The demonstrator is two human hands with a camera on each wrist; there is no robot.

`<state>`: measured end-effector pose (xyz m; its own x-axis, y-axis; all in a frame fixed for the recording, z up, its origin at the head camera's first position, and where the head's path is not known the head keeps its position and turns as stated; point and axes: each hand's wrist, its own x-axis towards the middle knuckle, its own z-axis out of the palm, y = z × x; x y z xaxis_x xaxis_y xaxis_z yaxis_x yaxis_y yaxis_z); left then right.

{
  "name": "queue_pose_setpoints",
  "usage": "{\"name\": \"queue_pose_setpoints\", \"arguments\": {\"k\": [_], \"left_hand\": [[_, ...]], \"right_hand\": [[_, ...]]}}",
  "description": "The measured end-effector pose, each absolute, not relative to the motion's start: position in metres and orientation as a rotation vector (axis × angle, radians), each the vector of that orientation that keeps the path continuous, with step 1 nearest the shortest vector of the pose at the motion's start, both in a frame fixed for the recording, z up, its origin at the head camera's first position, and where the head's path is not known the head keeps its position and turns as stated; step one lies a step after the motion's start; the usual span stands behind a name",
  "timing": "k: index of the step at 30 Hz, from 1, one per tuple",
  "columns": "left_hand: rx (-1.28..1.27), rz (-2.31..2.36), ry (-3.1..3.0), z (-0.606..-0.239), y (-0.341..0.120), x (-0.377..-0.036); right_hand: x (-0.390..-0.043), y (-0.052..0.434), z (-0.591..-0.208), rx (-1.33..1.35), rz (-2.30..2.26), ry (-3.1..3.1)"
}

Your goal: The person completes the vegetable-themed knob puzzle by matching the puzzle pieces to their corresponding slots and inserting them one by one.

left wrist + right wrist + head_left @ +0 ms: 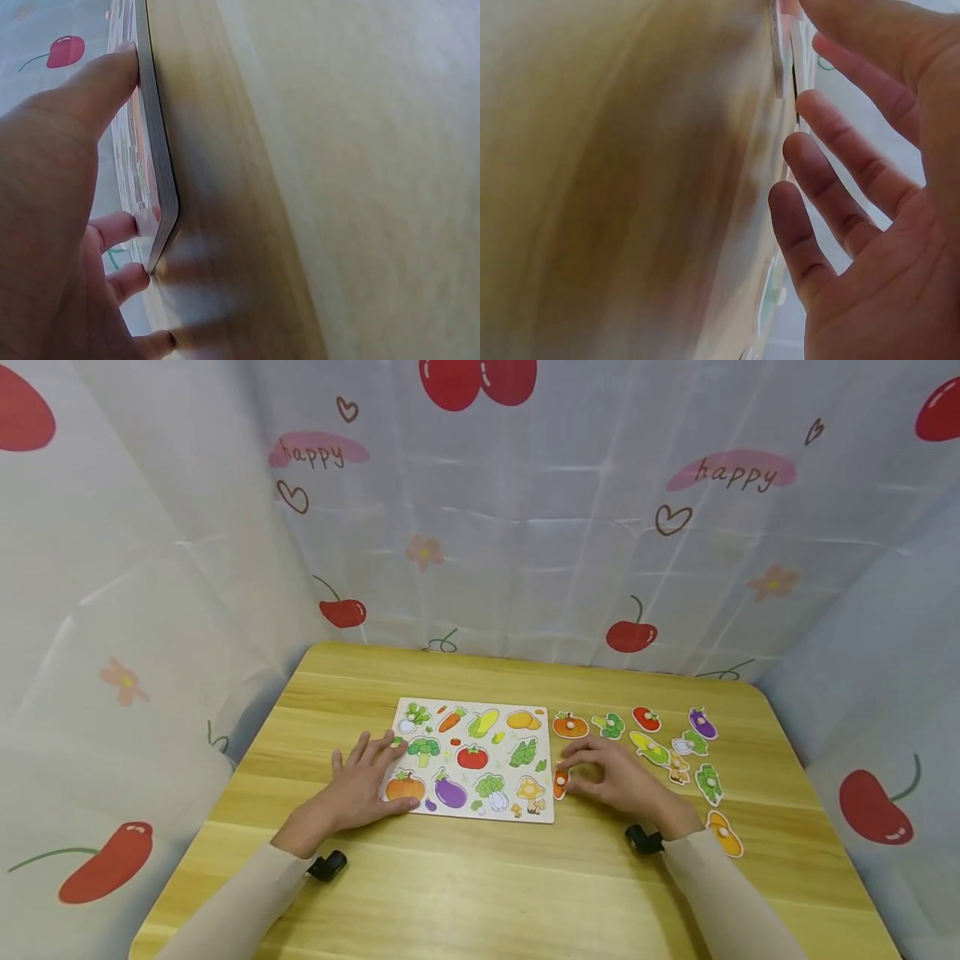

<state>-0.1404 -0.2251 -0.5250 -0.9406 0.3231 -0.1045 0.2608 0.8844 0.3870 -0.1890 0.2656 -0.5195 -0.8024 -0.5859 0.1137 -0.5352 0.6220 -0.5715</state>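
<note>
Left hand [365,785] flat on the table [525,877], fingers spread and straight, thumb pressed against the near-left edge of the puzzle board [474,760]; nothing gripped, just bracing. Seen from the left wrist, thumb tip [120,64] right up against the board's thin edge [161,172], other fingers lying beside it on the wood.

Right hand [617,777] lowered just right of the board, fingers bent down onto the small orange-red carrot piece [560,783], which lies on the table touching or just off the board's right edge. Hard to tell whether already pinched by its knob or only touched; right wrist view too blurred to settle it, showing only loosely curved fingers [832,180] near some flat pieces.

Other loose pieces spread to the right: pumpkin [570,725], broccoli [609,725], tomato [646,719], eggplant [702,723], corn [649,748] and more, well clear of the board.

To do this well, probably: take the carrot by its knob rather than its thin rim, lift straight up, carry to the carrot outline [450,720] near the board's top edge, turn to match the slant of the outline, lower flat. Keep the board braced so no sliding under pressure. Avoid nudging neighbouring pieces while lifting.
</note>
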Motion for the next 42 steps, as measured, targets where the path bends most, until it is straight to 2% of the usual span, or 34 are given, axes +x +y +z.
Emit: {"name": "queue_pose_setpoints", "arguments": {"k": [42], "left_hand": [[0.452, 0.611, 2.882, -0.5270, -0.2261, -0.1390]], "right_hand": [[-0.1821, 0.2586, -0.5293, -0.915, -0.964, 2.808]]}}
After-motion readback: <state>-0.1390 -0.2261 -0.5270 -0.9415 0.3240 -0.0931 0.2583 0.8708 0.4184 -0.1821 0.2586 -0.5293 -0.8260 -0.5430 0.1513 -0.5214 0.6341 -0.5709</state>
